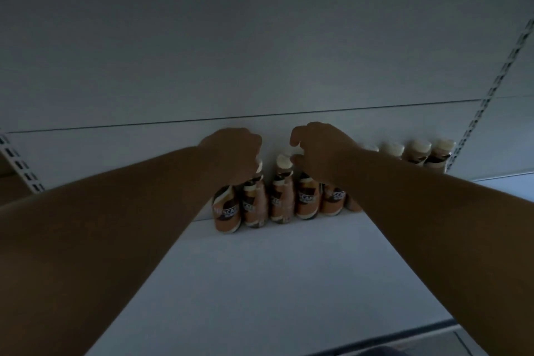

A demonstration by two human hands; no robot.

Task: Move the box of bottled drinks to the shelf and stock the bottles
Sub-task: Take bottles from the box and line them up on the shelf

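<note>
- Where the white shelf (289, 269) meets its back panel (260, 37), a row of bottles (281, 196) stands upright, side by side and touching.
- Each bottle has a pale cap and a brown-and-cream wrap; their contents are hidden by the wraps.
- White lettering on dark bands reads in part "SCAF"; the rest is cut off or blurred.
- More of the same bottles (416, 152) stand further right, near the slotted upright (491, 89).
- Left hand (231, 153) is curled over the top of a bottle at the row's left end; a firm grasp cannot be told.
- Right hand (318, 150) hovers over the caps, fingers bent and parted, thumb and forefinger apart, holding nothing visible.
- No box shows.
</note>
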